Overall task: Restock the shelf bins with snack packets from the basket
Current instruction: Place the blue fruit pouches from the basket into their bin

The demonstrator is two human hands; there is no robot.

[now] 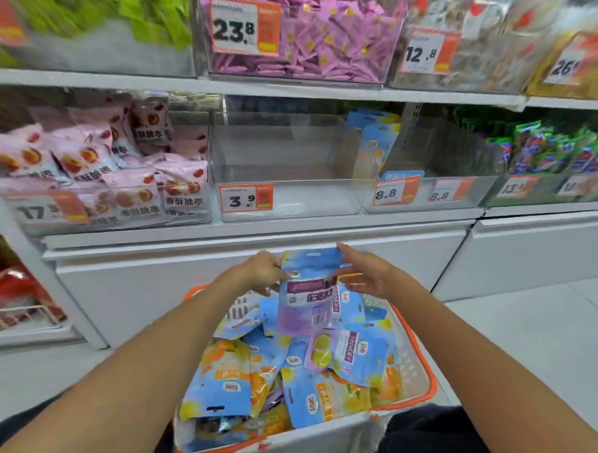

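A person is holding a blue and purple snack packet [306,291] upright over the basket [418,361]. The left hand [261,271] is pinching its left edge; the right hand [367,275], fingers spread, is touching its right. The empty bin [285,195] is waiting directly above, beyond both hands.

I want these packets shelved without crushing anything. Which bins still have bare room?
The clear plastic bin with the 3.9 tag, between the pink date packets and the 8.8 bin, is bare. The 8.8 bin holds blue packets only at its left rear. The pink, purple and green bins are crowded.
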